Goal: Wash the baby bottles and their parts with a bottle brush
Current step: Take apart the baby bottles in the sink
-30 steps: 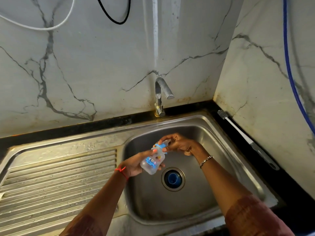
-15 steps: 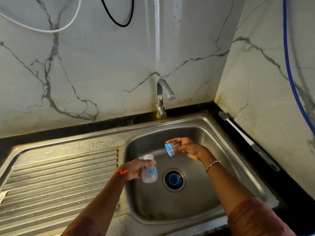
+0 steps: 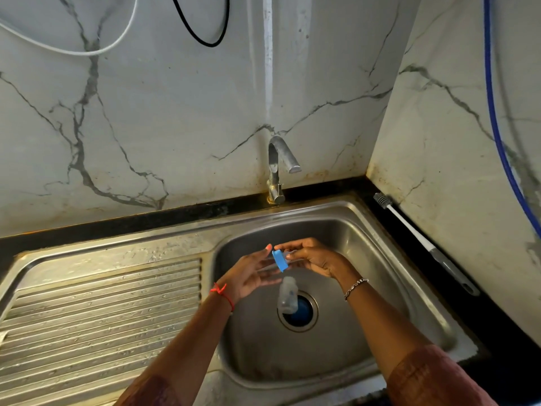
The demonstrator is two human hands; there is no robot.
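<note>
Blue collar point(image 3: 279, 260), pinched in the right hand point(image 3: 314, 257) mid-frame, could slip if wet; left hand point(image 3: 251, 275) beside it, fingers straight.

Legible text: none in this view.
Bottle point(image 3: 287, 294): faint coloured print, too blurred to read.
Blue cap ring point(image 3: 279, 260): no lettering readable.
Bottle brush point(image 3: 424, 241): markings too small to tell.

Dim warm light, glare on drainboard point(image 3: 102, 303), wide-angle bending at edges, bottle point(image 3: 287, 294) blurred.
</note>
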